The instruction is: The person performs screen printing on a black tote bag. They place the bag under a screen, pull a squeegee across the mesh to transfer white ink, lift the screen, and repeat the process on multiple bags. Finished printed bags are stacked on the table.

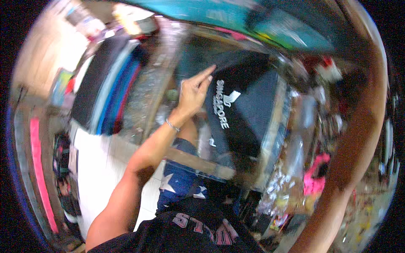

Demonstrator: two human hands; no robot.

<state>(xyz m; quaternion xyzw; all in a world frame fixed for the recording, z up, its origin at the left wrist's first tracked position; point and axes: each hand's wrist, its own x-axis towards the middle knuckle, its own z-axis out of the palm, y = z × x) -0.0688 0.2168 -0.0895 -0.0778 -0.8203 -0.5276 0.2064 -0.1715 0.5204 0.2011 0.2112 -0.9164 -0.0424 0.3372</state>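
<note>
Apparently positioning is in hand: black printed cloth (242, 137) lies toward four o'clock from the left hand (193, 93); whether its fingertips pinch, I cannot tell. The right hand is unseen. Flattening seems called for.

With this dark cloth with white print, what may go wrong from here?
Two possible risks. First, the left hand has its fingers at the dark cloth; a careless sweep might wrinkle it, or the bracelet on that wrist might snag it. Second, the stack of folded cloths is to the left of that arm and might topple if bumped.
</note>
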